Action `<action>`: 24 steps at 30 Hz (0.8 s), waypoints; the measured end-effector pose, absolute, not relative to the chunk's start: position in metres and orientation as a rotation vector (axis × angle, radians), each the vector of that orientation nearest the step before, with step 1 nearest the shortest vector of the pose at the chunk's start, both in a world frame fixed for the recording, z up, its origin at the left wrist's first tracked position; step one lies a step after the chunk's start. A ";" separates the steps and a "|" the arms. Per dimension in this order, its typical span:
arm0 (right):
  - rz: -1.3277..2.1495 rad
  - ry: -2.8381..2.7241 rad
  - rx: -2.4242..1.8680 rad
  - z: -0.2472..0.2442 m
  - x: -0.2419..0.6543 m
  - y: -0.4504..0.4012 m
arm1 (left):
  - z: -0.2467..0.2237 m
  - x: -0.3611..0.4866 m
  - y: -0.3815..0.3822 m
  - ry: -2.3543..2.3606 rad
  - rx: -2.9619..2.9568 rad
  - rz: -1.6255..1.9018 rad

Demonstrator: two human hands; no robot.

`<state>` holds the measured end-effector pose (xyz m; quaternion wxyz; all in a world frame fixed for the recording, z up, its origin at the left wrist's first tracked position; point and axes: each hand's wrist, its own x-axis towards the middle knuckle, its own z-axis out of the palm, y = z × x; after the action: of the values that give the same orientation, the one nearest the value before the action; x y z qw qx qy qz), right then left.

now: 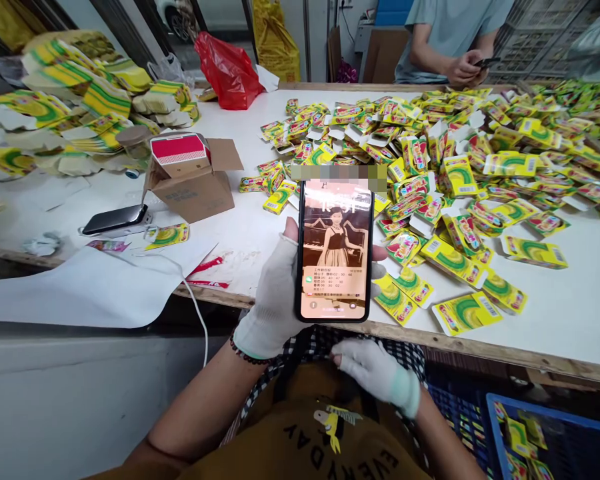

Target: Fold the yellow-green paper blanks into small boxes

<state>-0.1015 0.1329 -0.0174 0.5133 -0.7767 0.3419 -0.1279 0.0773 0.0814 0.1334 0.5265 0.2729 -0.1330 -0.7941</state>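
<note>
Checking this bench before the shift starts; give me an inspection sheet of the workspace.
surface: white-topped table with a wooden edge
job's things: lit smartphone; loose yellow-and-green cartons heaped nearby
clutter: open cardboard box, black device, red plastic bag
grippers: gloved left hand grips the smartphone; gloved right hand rests against checked fabric
cables: white cable hanging over the table edge
surroundings: person across the table holding a phone; blue crate of cartons

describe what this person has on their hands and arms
The left hand and right hand wear white knit gloves with pale green cuffs. The left forearm has no sleeve over it, and a dark beaded bracelet circles the left wrist.
</note>
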 end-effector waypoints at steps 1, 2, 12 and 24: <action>-0.321 0.764 -1.902 -0.006 -0.104 0.135 | 0.131 0.078 0.080 -0.351 0.640 -1.908; -0.376 0.723 -1.945 0.009 -0.107 0.138 | 0.129 0.079 0.078 -0.379 0.619 -1.924; -1.327 0.963 -2.337 0.076 -0.115 0.129 | 0.125 0.082 0.076 -0.356 0.513 -1.978; -1.308 1.094 -2.500 0.088 -0.092 0.094 | 0.114 0.080 0.078 -0.333 0.536 -1.936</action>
<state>-0.0920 0.0939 0.0881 0.0576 -0.8248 0.3608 -0.4315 0.0797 0.0776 0.1138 0.5250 0.2240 -0.1393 -0.8092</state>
